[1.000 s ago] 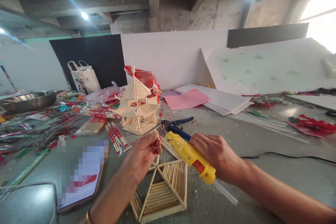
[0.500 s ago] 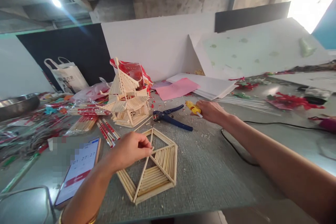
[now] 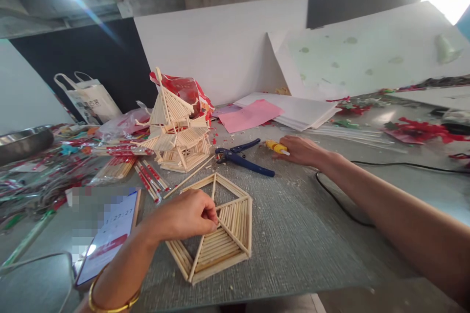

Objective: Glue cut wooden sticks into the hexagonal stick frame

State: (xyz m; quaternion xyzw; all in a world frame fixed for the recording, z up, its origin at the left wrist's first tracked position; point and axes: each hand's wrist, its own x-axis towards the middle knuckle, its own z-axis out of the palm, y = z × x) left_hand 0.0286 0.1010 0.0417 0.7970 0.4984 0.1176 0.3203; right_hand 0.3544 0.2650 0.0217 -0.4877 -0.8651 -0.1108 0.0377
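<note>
My left hand (image 3: 191,214) pinches its fingers at the middle of a flat hexagonal roof frame of thin wooden sticks (image 3: 223,239) lying on the grey table (image 3: 293,234). My right hand (image 3: 299,150) reaches far out and rests on a yellow glue gun (image 3: 276,147) lying on the table, fingers curled over it. Blue-handled pliers (image 3: 240,159) lie between the hands. A stick-built pagoda model (image 3: 175,129) stands behind the frame.
A phone (image 3: 110,237) lies at my left wrist. Bundles of red-wrapped chopsticks (image 3: 147,176) and scraps crowd the left side, with a metal bowl (image 3: 22,142). A black cord (image 3: 341,205) runs under my right arm. Paper sheets (image 3: 293,112) and white boards stand behind.
My right hand carried the glue gun from beside the frame out to the far table and laid it down. My left hand lowered onto the frame's centre. The view shifted left and down.
</note>
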